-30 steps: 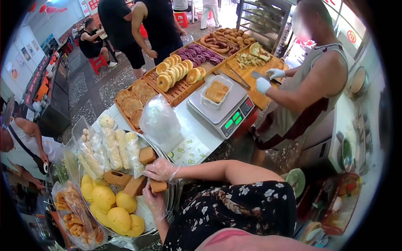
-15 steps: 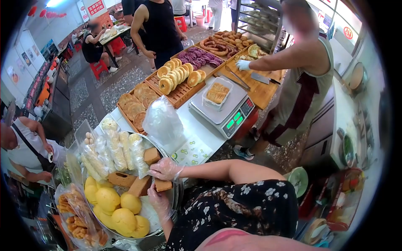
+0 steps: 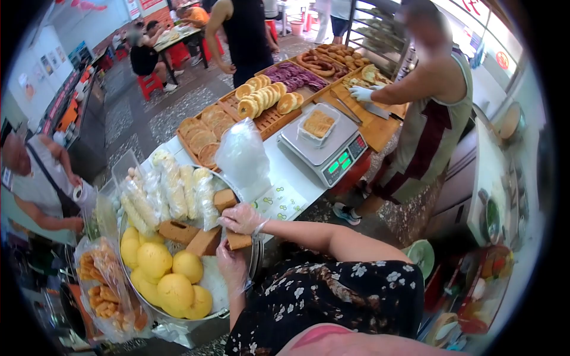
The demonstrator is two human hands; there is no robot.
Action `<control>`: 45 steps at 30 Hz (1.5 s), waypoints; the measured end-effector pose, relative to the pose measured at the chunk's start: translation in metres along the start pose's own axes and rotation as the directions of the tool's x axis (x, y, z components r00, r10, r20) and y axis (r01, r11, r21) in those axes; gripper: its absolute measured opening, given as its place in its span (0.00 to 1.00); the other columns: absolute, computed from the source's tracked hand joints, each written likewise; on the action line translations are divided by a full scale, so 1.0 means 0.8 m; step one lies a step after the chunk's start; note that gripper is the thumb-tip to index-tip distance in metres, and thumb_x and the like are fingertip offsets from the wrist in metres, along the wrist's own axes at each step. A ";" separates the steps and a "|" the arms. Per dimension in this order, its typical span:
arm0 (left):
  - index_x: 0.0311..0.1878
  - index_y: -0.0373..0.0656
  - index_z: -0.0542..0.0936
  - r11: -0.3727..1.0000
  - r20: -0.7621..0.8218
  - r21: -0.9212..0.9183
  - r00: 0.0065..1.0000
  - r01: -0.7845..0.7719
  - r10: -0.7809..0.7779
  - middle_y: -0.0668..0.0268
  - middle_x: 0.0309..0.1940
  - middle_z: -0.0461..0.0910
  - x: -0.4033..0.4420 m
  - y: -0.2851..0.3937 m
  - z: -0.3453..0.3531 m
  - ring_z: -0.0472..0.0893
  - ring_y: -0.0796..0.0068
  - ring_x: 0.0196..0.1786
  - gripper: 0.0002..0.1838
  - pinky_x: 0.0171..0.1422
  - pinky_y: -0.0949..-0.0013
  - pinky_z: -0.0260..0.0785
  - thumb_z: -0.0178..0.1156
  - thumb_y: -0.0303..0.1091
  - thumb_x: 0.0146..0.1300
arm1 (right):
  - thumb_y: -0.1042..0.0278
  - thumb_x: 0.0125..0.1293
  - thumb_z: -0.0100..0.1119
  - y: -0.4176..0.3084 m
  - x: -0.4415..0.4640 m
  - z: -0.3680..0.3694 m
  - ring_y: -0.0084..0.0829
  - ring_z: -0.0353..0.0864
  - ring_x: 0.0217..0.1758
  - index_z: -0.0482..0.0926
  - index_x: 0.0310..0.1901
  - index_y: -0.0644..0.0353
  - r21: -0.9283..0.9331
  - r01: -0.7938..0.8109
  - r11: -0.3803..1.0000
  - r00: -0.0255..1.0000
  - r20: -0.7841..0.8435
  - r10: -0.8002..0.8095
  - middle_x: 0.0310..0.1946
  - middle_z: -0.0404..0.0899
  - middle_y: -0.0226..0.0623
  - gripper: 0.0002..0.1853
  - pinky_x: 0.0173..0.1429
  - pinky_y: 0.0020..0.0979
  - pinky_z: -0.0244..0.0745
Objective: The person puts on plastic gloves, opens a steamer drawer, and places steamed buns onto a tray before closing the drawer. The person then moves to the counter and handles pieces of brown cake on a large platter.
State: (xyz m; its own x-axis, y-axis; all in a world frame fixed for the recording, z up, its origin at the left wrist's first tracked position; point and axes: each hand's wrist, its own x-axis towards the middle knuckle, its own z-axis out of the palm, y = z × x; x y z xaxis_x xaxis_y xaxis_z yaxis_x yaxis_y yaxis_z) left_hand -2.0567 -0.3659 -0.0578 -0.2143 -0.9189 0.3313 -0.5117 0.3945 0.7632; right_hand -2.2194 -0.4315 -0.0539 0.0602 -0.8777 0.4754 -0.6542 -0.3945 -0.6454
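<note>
1. Yellow buns (image 3: 178,291), wrapped rolls (image 3: 172,193) and other brown blocks (image 3: 203,242) crowd the round tray (image 3: 256,260); a plastic bag (image 3: 242,157) stands just beyond on the bench (image 3: 276,169).
2. The near brown block (image 3: 238,241) lies by the tray's right rim, its long axis roughly across the view.
3. Right hand (image 3: 240,218) and left hand (image 3: 231,265) flank it, fingers bent and partly hidden; whether they grip, I cannot tell.

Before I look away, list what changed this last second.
The co-worker has let go of the knife, which lies on the board; their gloved hands have moved away from the camera, to the cut flatbread. The wearer's left hand and right hand stay at the brown cake piece; the tub stays on the scale.
</note>
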 end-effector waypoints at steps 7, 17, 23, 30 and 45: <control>0.58 0.34 0.70 1.000 0.060 -0.023 0.998 0.015 -0.013 0.48 0.45 0.74 -0.004 0.002 -0.003 0.75 0.47 0.49 0.25 0.55 0.53 0.68 0.54 0.21 0.54 | 0.56 0.66 0.56 0.003 0.002 0.004 0.50 0.80 0.29 0.77 0.29 0.58 -0.009 0.007 1.000 1.000 -0.002 -0.007 0.24 0.79 0.48 0.14 0.34 0.47 0.74; 0.64 0.30 0.64 0.994 0.097 0.097 0.994 -0.059 0.050 0.44 0.50 0.70 -0.010 0.016 -0.010 0.74 0.42 0.52 0.31 0.55 0.50 0.69 0.60 0.29 0.57 | 0.57 0.63 0.60 0.003 0.003 0.014 0.49 0.81 0.31 0.81 0.30 0.59 0.059 -0.040 0.997 0.991 -0.129 0.047 0.26 0.80 0.48 0.14 0.36 0.43 0.75; 0.64 0.30 0.64 0.996 0.108 0.080 0.993 -0.049 0.040 0.44 0.50 0.70 -0.011 0.016 -0.011 0.75 0.42 0.51 0.31 0.54 0.50 0.70 0.59 0.30 0.58 | 0.56 0.63 0.61 0.002 0.007 0.014 0.48 0.81 0.30 0.81 0.29 0.59 -0.015 -0.049 0.999 0.993 -0.106 0.047 0.25 0.80 0.47 0.14 0.35 0.42 0.75; 0.65 0.28 0.63 0.987 0.063 0.080 0.989 -0.139 0.134 0.40 0.51 0.70 -0.014 -0.002 0.001 0.73 0.40 0.53 0.32 0.56 0.50 0.69 0.59 0.30 0.57 | 0.51 0.63 0.56 0.012 0.009 0.016 0.46 0.83 0.33 0.83 0.30 0.57 -0.119 -0.061 0.991 0.996 -0.069 0.053 0.28 0.82 0.45 0.17 0.39 0.43 0.78; 0.58 0.37 0.72 0.981 0.061 -0.161 0.993 0.107 -0.098 0.68 0.29 0.70 0.000 -0.040 0.013 0.70 0.74 0.31 0.26 0.43 0.69 0.69 0.57 0.22 0.52 | 0.53 0.63 0.63 0.018 0.015 0.003 0.26 0.77 0.27 0.85 0.30 0.61 0.681 -0.265 0.683 0.923 -0.026 0.384 0.24 0.82 0.33 0.17 0.36 0.30 0.74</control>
State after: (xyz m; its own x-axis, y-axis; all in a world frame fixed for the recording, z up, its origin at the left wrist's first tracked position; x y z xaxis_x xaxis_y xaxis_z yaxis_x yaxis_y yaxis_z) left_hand -2.0486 -0.3788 -0.0879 -0.2134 -0.9519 0.2201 -0.3913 0.2897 0.8735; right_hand -2.2260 -0.4484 -0.0591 -0.2154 -0.9545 0.2061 0.0507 -0.2217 -0.9738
